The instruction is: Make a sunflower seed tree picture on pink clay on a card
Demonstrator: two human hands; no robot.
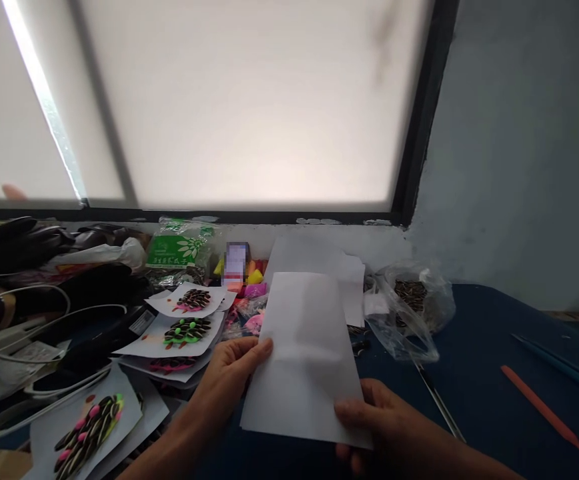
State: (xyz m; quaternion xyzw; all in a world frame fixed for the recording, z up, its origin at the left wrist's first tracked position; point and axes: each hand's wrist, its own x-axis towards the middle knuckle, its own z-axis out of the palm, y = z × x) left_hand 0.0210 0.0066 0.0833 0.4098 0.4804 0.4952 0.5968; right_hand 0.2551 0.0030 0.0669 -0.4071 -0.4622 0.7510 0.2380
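Observation:
Between my two hands is a white sheet of paper point(304, 333), held up over the dark blue table with a faint crease across it. My left hand point(242, 360) pinches its left edge, thumb on top. At the lower right corner my right hand point(374, 410) grips it, thumb in front and fingers behind. More white paper point(299, 253) stands behind the held sheet, partly covered by it. Left of my left hand lie stacked white cards with sunflower seeds stuck in coloured clay, among them one with green dots point(187, 330) and one with pink dots point(89, 430).
A clear bag of seeds point(412, 297) sits at the back right. A pen point(439, 403), an orange clay tool point(544, 410) and a blue stick point(559, 363) lie on the right. A green seed packet point(179, 250), phone point(235, 263), white cables point(64, 293) and dark shoes point(14, 250) crowd the left.

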